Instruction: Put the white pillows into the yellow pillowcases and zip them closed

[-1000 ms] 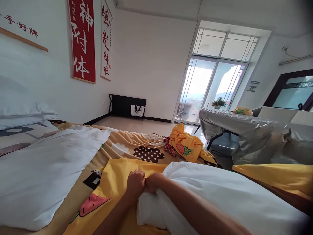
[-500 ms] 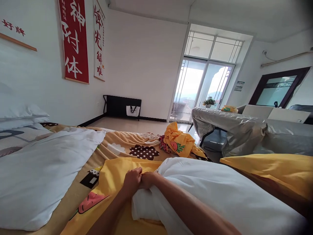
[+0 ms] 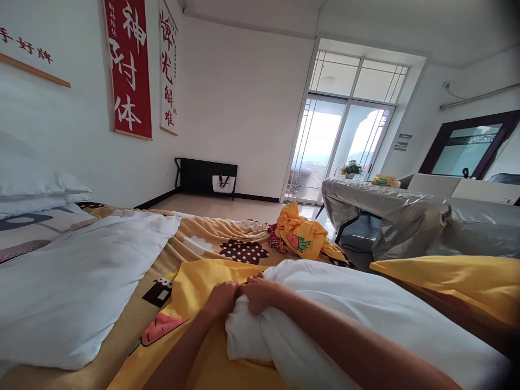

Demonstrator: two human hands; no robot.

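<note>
Both hands meet at the end of a white pillow point(image 3: 365, 314) that lies across a yellow cartoon-print cover point(image 3: 190, 287) on the bed. My left hand point(image 3: 221, 299) is closed on the edge of the yellow cover beside the pillow's corner. Pressed against it, my right hand point(image 3: 260, 292) grips the bunched corner of the white pillow, with my forearm lying along the top of the pillow.
A second white pillow point(image 3: 69, 281) lies to the left, with more pillows at the headboard point(image 3: 36, 187). A crumpled yellow cloth point(image 3: 303, 235) sits at the bed's far edge. A grey-covered table point(image 3: 390, 208) stands to the right and a black rack point(image 3: 205, 176) by the wall.
The hands stay together at the pillow's corner. The right hand has shifted its grip on the bunched white fabric, and the view has moved slightly.
</note>
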